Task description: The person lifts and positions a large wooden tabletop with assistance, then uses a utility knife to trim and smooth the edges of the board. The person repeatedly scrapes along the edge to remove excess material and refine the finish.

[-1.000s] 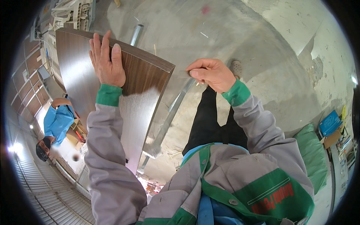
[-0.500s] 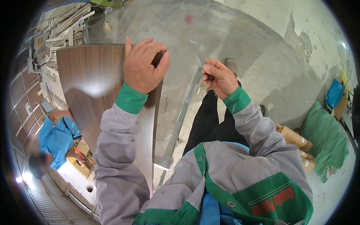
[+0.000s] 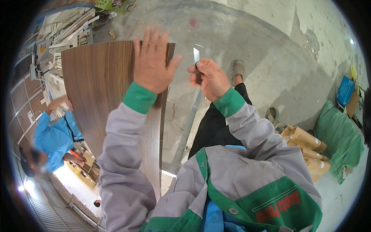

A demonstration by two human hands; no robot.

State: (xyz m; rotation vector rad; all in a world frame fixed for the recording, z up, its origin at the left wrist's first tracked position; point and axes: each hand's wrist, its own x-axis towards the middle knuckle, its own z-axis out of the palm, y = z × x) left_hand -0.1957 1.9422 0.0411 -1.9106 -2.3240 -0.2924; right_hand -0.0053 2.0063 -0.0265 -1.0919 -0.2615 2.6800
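Panel: a flat wood-grain laminate panel (image 3: 102,89), dark brown with fine straight streaks and a smooth sheen, stands on edge in front of the person, its thin pale side edge running down toward the body.
Left hand: the left hand (image 3: 152,62) lies flat on the panel's upper right corner, fingers spread and straight, the grip fully open and closed around nothing.
Right hand: the right hand (image 3: 208,79) is curled tight round the dark handle of a utility knife (image 3: 196,58), whose short grey metal blade points up just beside the panel's edge.
Change: half a second ago the left hand sat lower on the panel face; the panel now fills more of the view, and the right hand has come nearer to it.
Floor: rough grey concrete floor (image 3: 247,42), stained and patched, with a long metal rail (image 3: 187,129) lying on it.
Packages: brown cardboard tubes (image 3: 307,149) lie stacked at the right beside a green sack (image 3: 340,139); a blue box (image 3: 345,91) sits beyond it.
Other person: a co-worker in a blue shirt (image 3: 54,137) is at the left.
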